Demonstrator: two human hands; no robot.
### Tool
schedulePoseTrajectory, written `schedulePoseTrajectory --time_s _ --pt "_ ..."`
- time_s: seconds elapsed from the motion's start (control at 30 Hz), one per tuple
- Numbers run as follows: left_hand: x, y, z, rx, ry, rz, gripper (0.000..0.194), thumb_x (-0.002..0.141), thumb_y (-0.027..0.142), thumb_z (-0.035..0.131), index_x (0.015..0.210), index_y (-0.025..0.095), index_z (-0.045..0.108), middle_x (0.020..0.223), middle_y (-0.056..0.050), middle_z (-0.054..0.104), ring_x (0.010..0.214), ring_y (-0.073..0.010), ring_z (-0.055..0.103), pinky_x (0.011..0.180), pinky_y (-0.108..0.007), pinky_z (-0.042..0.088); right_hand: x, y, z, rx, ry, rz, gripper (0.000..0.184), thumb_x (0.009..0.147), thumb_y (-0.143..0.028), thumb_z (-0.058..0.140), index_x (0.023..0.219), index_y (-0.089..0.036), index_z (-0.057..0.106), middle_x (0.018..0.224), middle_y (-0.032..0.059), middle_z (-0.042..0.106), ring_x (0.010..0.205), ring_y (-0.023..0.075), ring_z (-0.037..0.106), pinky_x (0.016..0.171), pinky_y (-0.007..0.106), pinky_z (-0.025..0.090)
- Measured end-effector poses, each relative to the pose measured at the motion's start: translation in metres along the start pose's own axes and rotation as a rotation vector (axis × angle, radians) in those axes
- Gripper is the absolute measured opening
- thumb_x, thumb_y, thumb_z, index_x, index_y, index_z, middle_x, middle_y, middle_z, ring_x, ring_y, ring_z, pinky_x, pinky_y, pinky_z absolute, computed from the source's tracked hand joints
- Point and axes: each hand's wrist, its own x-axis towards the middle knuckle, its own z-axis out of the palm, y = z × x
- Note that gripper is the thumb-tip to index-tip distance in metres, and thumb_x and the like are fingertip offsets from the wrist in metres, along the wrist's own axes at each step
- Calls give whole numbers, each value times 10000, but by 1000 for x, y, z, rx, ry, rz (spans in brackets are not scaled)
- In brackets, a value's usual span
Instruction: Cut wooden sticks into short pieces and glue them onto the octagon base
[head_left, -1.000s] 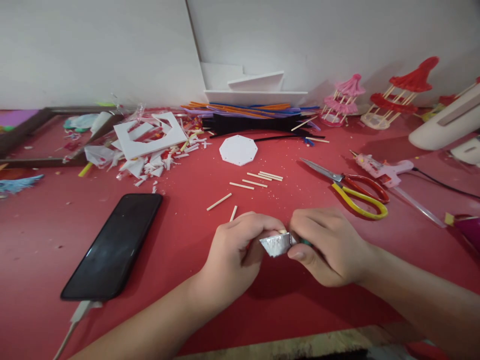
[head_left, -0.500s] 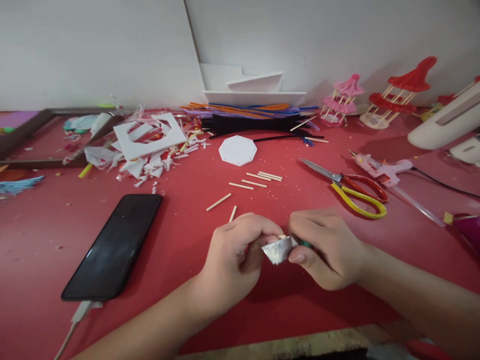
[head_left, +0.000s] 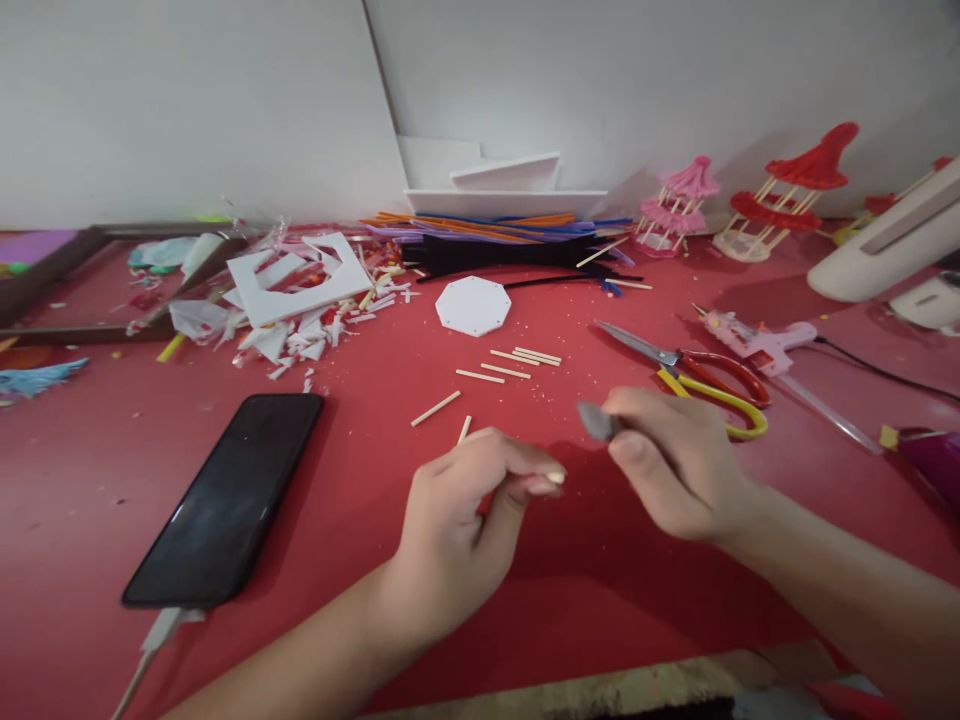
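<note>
Thumb and fingertips of my left hand (head_left: 469, 520) are pinched on a short wooden stick (head_left: 555, 478), of which only the pale end shows. My right hand (head_left: 679, 465) is closed around a small knife, its grey blade (head_left: 596, 420) blurred and pointing left; the fingers hide its handle. A gap separates the blade from the stick's end. Beyond my hands, several cut wooden sticks (head_left: 506, 370) lie on the red table (head_left: 360, 480). Behind them is a white octagonal board (head_left: 473, 306) with small holes near its edge.
Left of my hands lies a black phone (head_left: 225, 500) with a cable. Scissors (head_left: 712, 385) and a pink glue gun (head_left: 757, 340) rest at right. White foam scraps (head_left: 300, 290), pipe cleaners (head_left: 495, 225) and pink (head_left: 671, 210) and red (head_left: 784, 195) stick models stand or lie at the back.
My right hand has moved up and right, carrying the blade away from the stick's end. My left hand stays nearly in place, still pinching the stick.
</note>
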Motion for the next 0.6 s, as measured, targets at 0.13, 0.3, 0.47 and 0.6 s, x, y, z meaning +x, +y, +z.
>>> schedulePoseTrajectory --time_s 0.13,0.3,0.47,0.6 --pt "1 -6 0 49 40 -70 230 823 -22 496 817 172 619 706 0 658 598 -90 589 561 -179 474 -4 -9 9 12 -115 -89 326 981 -388 366 717 -200 405 609 -39 407 524 89 347 499 239 268" --pt "-2 -6 1 -45 -4 -77 354 729 -101 458 869 179 622 756 6 680 652 -95 624 595 -175 487 -6 -11 13 -35 -154 -120 384 986 -453 337 696 -205 385 613 -32 409 530 98 328 506 257 258" --pt "-1 -5 2 -97 -29 -75 339 734 -90 468 876 177 621 786 -4 696 667 -96 637 590 -167 495 -6 -12 12 -52 -176 -142 400 984 -471 335 694 -203 405 612 -25 428 531 103 337 510 264 257" --pt "0 -7 3 -93 -29 -83 307 758 -76 508 889 176 624 774 6 684 665 -83 630 614 -159 496 -6 -14 12 -37 -172 -131 401 989 -474 324 701 -204 395 615 -28 420 529 100 334 509 261 254"
